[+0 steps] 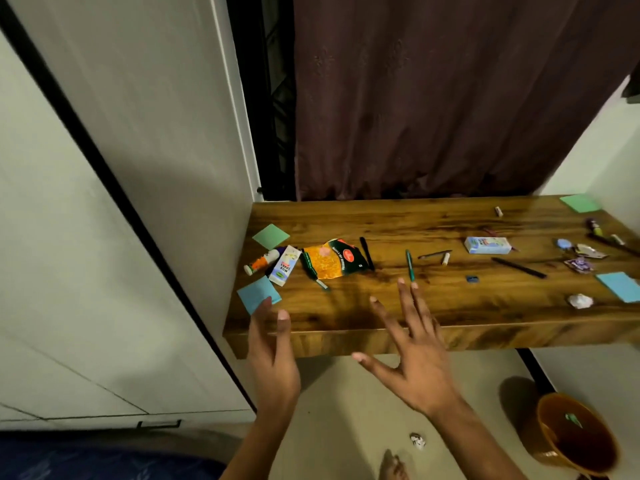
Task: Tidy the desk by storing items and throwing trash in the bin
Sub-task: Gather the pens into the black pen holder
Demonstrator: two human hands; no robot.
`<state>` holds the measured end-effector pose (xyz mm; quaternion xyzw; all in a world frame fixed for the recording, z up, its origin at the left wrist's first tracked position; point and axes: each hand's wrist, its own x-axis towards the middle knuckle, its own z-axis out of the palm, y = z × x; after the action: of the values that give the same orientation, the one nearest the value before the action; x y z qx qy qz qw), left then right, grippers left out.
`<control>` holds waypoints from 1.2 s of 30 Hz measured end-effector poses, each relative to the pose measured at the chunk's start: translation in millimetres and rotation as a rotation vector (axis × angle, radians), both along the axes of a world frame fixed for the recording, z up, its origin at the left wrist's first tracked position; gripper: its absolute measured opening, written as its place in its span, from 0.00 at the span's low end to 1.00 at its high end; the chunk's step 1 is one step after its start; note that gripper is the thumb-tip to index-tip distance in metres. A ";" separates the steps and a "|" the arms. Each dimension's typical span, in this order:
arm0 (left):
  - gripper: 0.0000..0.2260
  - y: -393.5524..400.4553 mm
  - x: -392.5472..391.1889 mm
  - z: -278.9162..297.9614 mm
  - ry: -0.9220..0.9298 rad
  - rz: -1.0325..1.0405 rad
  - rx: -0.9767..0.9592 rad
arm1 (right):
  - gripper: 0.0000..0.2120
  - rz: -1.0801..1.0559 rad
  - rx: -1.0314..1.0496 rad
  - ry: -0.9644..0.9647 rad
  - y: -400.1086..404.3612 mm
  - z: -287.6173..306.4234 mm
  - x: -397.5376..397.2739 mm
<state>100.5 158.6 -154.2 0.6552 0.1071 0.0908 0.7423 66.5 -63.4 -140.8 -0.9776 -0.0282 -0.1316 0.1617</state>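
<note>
Judging from the clutter, little of the tidying appears done: the wooden desk [433,308] is strewn with trash and stationery, while the brown bin [554,410] on the floor at the right holds only a small green scrap. Both hands are held empty with fingers spread wide; the left hand [273,358] is reached toward the blue sticky note [258,294] overhanging the near left corner, and the right hand [415,351] is extended toward the green pen [409,260]. An orange snack wrapper [334,259], two small milk cartons [285,265] [487,245], a crumpled white paper [580,301], more sticky notes, pens and wrappers remain to be sorted. Another crumpled scrap [417,439] lies on the floor. No storage container is seen. The way to the bin is unobstructed, though it is set well apart from the left-hand clutter.
</note>
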 end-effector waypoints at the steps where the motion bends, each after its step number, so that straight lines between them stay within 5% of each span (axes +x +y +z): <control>1: 0.26 -6.5 2.4 -4.7 -0.046 -0.004 0.124 | 0.43 0.007 -0.040 -0.028 -2.3 0.7 5.0; 5: 0.33 -33.5 27.7 -20.2 -0.159 0.030 0.721 | 0.47 0.010 -0.023 -0.034 -21.3 -9.8 32.9; 11: 0.37 -73.8 61.6 -53.6 -0.159 -0.055 1.070 | 0.48 0.080 -0.004 0.111 -62.8 -43.9 82.4; 22: 0.40 -105.8 98.5 -81.0 0.053 -0.048 1.118 | 0.48 0.182 -0.025 0.226 -94.6 -76.2 138.3; 36: 0.35 -23.4 235.6 -119.5 0.202 -0.037 1.064 | 0.47 0.088 -0.019 0.306 -44.2 -78.9 251.6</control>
<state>336.0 135.2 -273.7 0.9479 0.1054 0.0558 0.2954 318.0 -107.7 -219.7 -0.9856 -0.0472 0.0263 0.1603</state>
